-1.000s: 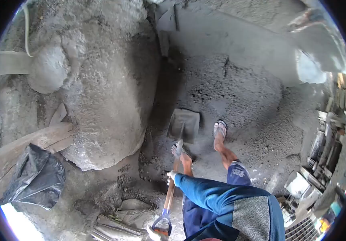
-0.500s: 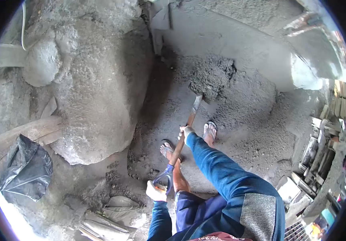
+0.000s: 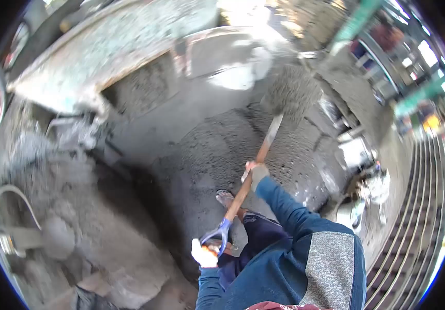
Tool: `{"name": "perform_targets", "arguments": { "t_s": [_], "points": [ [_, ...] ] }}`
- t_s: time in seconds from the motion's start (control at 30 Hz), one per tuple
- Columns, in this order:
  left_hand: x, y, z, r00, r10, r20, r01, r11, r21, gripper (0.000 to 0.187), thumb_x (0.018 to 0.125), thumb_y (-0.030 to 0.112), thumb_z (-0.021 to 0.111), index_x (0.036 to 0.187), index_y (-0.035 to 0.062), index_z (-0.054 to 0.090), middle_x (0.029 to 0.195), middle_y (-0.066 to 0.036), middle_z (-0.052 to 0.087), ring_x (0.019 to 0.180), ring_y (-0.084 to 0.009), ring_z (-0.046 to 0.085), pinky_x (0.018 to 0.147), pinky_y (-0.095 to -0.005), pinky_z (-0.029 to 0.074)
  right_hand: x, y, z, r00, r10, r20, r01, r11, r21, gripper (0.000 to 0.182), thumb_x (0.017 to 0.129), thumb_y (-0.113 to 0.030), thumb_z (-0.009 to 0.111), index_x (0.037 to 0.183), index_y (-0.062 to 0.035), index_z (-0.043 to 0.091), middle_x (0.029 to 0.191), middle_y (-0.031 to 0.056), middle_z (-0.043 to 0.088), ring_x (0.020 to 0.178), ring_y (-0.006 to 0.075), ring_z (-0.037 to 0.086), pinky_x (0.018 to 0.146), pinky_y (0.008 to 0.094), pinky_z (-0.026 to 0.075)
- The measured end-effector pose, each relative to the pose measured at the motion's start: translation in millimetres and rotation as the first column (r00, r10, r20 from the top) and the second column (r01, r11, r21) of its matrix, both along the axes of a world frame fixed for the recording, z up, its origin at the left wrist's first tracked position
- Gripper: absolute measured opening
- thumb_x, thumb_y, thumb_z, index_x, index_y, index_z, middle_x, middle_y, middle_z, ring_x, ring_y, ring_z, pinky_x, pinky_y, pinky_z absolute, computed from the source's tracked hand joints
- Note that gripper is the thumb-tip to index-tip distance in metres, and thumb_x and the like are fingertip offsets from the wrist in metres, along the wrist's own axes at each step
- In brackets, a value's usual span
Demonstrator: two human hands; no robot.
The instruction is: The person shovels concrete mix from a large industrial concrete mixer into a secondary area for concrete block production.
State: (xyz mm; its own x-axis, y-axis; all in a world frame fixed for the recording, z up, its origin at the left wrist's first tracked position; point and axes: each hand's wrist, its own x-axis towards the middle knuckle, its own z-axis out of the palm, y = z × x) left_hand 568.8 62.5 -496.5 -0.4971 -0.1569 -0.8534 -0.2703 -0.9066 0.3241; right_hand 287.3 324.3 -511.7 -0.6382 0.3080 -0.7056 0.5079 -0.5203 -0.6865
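Note:
I hold a shovel (image 3: 238,199) with a wooden shaft and a blue D-shaped handle. My left hand (image 3: 205,254), in a pale glove, is closed round the D-handle. Farther up, my right hand (image 3: 256,174), also gloved, grips the shaft below its metal socket. A heap of wet-looking grey mix (image 3: 292,93) rides on the blade, blurred by motion, and covers most of it. Beneath the shaft one sandalled foot (image 3: 225,198) shows on the grey floor; the other is hidden.
A large grey rock-like mass (image 3: 93,222) lies at lower left. Behind it runs a pale, crusted trough-like structure (image 3: 124,46). Long parallel bars (image 3: 406,222) line the right side, near a striped bundle (image 3: 377,186). A grey mound (image 3: 207,139) spreads across the floor.
The view has swung to the right. The loaded shovel has come up off the floor pile, and both hands have kept their grips. The bars and trough-like structure have come into fuller view.

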Motion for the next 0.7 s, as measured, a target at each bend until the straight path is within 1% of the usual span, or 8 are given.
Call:
{"name": "perform_targets", "arguments": {
  "t_s": [0.03,0.17,0.3,0.47,0.5,0.63,0.67,0.7],
  "points": [
    [-32,13,23,0.996,-0.05,-0.076,0.049,0.999,-0.015,0.041,0.101,0.039,0.049,0.074,0.0089,0.052,0.064,-0.004,0.05,0.047,-0.0184,0.049,0.043,-0.0354,0.044,-26,34,29,0.998,0.043,0.053,-0.053,0.978,0.2,0.02,0.091,-0.022,0.07,0.081,-0.0111,0.057,0.061,0.0057,0.055,0.049,0.0291,0.056,0.044,0.0483,0.047],
    [-112,70,221,0.761,-0.344,-0.55,0.253,0.938,-0.237,0.023,0.096,0.021,0.059,0.083,0.0014,0.061,0.072,-0.003,0.061,0.061,-0.0112,0.055,0.058,-0.028,0.046,-48,137,204,0.895,-0.131,-0.427,0.098,0.99,-0.096,0.018,0.088,-0.019,0.069,0.087,-0.0092,0.054,0.064,0.0079,0.055,0.055,0.0281,0.059,0.056,0.0476,0.054],
    [-96,51,247,0.411,-0.711,-0.57,0.276,0.693,-0.666,0.016,0.088,0.014,0.064,0.09,-0.0018,0.063,0.074,-0.008,0.065,0.063,-0.0129,0.059,0.062,-0.0298,0.05,-25,112,281,0.938,-0.051,-0.344,0.003,0.99,-0.138,0.017,0.09,-0.019,0.068,0.09,-0.0094,0.054,0.067,0.0072,0.054,0.061,0.0267,0.059,0.065,0.0463,0.056],
    [3,-1,109,0.989,-0.05,-0.139,0.046,0.999,-0.028,0.043,0.102,0.04,0.048,0.079,0.0061,0.06,0.067,-0.006,0.061,0.054,-0.0203,0.058,0.055,-0.0351,0.049,14,0,90,0.967,0.162,-0.197,-0.199,0.962,-0.188,0.014,0.089,-0.009,0.069,0.093,-0.0049,0.057,0.069,0.0109,0.057,0.059,0.0302,0.061,0.057,0.0496,0.054],
    [43,-11,63,0.994,-0.106,0.031,0.11,0.958,-0.263,0.048,0.101,0.048,0.049,0.069,0.0116,0.055,0.058,-0.003,0.053,0.046,-0.0189,0.05,0.052,-0.0343,0.044,46,-35,61,0.975,0.205,-0.092,-0.217,0.965,-0.149,0.016,0.087,-0.009,0.071,0.095,-0.0048,0.058,0.071,0.0108,0.058,0.061,0.0299,0.062,0.056,0.0498,0.055],
    [225,-5,40,0.899,0.282,0.336,-0.272,0.959,-0.078,0.063,0.097,0.06,0.05,0.052,0.0229,0.026,0.046,0.004,0.031,0.041,-0.0152,0.033,0.045,-0.0349,0.031,207,-123,-106,0.791,0.454,0.411,-0.447,0.887,-0.12,0.021,0.091,-0.02,0.073,0.085,-0.0009,0.065,0.065,0.0136,0.062,0.053,0.0295,0.063,0.05,0.0474,0.053],
    [294,-4,33,0.962,0.249,0.114,-0.26,0.961,0.096,0.066,0.097,0.062,0.048,0.051,0.0248,0.018,0.045,0.005,0.029,0.042,-0.015,0.034,0.047,-0.037,0.033,260,-135,-140,0.706,0.494,0.508,-0.43,0.869,-0.247,0.026,0.091,-0.024,0.072,0.079,-0.0022,0.062,0.062,0.0137,0.061,0.052,0.0307,0.062,0.048,0.048,0.051],
    [310,10,64,0.861,0.262,0.437,-0.279,0.96,-0.026,0.06,0.097,0.058,0.051,0.053,0.0209,0.037,0.048,0.004,0.032,0.042,-0.0129,0.033,0.048,-0.0374,0.033,296,-141,-148,0.541,0.621,0.568,-0.483,0.782,-0.394,0.023,0.091,-0.018,0.068,0.075,-0.0061,0.057,0.059,0.0132,0.056,0.052,0.0315,0.06,0.051,0.0498,0.051]
  ]
}}
